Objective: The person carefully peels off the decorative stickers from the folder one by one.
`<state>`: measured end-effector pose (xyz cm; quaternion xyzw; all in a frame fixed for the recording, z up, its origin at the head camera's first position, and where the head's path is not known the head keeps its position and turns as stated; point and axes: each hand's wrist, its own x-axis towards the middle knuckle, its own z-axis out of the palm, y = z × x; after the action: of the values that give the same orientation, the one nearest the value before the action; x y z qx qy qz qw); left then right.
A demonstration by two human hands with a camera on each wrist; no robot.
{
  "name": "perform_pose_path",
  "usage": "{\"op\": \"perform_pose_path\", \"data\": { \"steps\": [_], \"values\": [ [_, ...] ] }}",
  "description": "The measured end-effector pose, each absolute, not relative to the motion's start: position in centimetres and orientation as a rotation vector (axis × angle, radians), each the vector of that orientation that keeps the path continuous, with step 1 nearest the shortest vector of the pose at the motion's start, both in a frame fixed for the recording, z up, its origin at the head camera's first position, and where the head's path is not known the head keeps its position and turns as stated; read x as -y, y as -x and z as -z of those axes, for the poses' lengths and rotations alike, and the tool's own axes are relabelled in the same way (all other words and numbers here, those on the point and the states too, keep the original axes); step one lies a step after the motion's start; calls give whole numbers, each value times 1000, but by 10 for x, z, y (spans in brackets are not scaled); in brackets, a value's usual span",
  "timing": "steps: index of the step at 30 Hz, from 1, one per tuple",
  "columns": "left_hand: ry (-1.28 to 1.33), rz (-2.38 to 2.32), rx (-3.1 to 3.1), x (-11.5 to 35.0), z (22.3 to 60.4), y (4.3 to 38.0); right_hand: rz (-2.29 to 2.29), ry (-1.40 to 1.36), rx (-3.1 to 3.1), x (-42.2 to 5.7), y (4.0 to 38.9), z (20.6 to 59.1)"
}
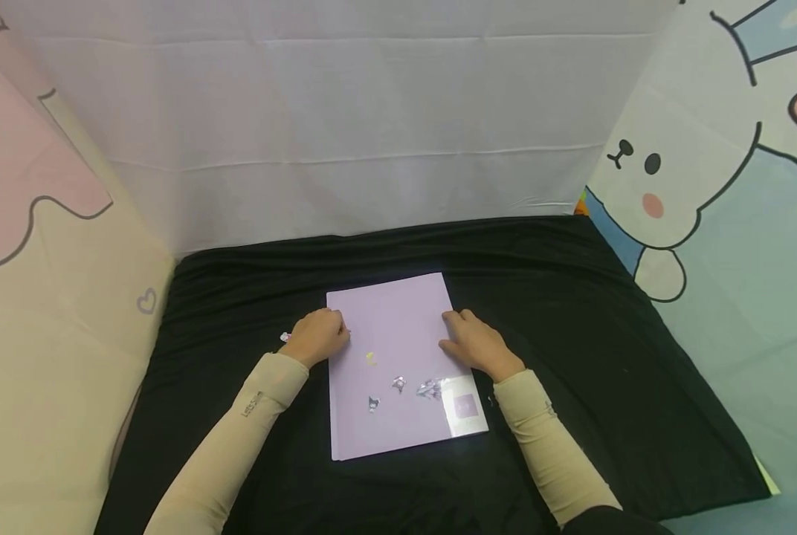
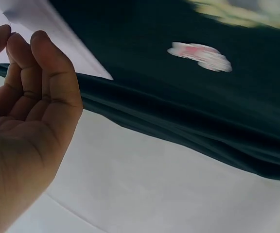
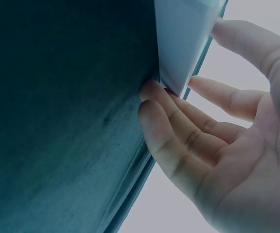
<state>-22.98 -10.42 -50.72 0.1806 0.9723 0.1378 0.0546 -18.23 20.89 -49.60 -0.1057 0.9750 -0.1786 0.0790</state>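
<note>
A lilac folder lies on the black cloth with several small stickers on its cover. My left hand is over the folder's left edge, its thumb and finger pinching what looks like a tiny sticker, mostly hidden by the fingertips. In the left wrist view this hand has its other fingers curled. On the folder's right edge rests my right hand, fingers relaxed. The right wrist view shows its thumb and fingers touching the folder's thick side. A pink and white sticker lies on the cloth beside the left hand.
Black cloth covers the table on both sides of the folder. A clear pocket is at the cover's lower right. White fabric hangs behind, and cartoon-printed curtains flank the table.
</note>
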Motion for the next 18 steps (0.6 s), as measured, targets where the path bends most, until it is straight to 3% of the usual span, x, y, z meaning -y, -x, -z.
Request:
{"op": "perform_pose_path", "data": {
  "steps": [18],
  "values": [
    [-405, -473, -3009, 186, 521, 212, 476, 338, -2917, -206, 182, 502]
  ]
}}
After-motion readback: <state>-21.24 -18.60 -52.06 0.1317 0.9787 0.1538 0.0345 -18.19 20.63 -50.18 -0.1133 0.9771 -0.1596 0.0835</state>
